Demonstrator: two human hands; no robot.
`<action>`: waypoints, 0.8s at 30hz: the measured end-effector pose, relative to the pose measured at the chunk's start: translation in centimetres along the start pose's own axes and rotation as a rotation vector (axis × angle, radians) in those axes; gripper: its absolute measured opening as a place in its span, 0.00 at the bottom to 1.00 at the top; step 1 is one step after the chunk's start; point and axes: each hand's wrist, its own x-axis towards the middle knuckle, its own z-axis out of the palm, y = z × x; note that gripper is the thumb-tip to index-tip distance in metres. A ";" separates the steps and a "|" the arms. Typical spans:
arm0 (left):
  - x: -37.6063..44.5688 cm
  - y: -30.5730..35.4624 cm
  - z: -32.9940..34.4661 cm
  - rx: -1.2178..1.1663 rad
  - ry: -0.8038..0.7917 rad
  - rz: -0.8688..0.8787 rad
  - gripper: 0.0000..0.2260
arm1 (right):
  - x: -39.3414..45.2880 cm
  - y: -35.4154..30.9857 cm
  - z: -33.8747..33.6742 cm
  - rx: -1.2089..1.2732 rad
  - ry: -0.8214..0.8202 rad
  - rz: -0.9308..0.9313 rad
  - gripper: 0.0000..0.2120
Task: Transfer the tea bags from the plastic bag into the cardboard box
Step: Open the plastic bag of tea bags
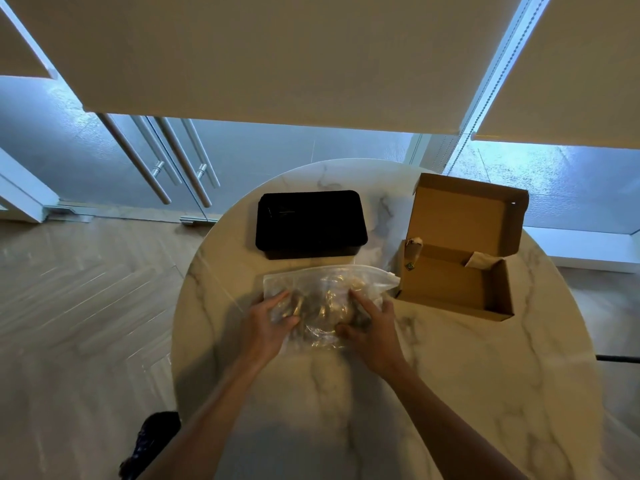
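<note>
Nearest, the plastic bag [325, 299] is held flat on the marble table [450, 375] by both hands. The left hand [266, 323] grips its near left side, thumb curled onto the film and fingers laid over the top. The right hand [372, 327] pinches the near right part, thumb tucked under and index finger stretched across the plastic. The tea bags [311, 306] are seen as brownish lumps inside, bunched between the hands; none has yet been moved out.

The step in hand is judged to be opening the bag. Its sealed edge appears to lie on the far side, so the grip is best shifted there, one side held down while the other is peeled up, gently, so the contents are not crushed.

Just beside the bag, to the right, the cardboard box [457, 282] stands with its lid raised. Behind the bag a black container [311, 223] is set.
</note>
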 end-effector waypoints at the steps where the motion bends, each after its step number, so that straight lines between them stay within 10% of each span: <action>1: 0.5 0.0 -0.2 0.009 0.004 0.003 0.25 | 0.5 -0.1 0.1 -0.026 -0.014 -0.002 0.33; 8: 1.3 -0.9 -0.2 0.045 0.046 0.066 0.22 | 4.2 -5.3 -2.1 -0.525 0.405 -0.199 0.17; 14: 1.0 -1.3 -0.1 0.072 0.056 0.085 0.21 | 12.5 -7.0 -2.4 -0.882 0.066 -0.279 0.15; 24: 1.6 -2.8 0.7 0.039 0.116 0.182 0.22 | 18.6 -7.7 -2.1 -0.969 0.028 -0.298 0.12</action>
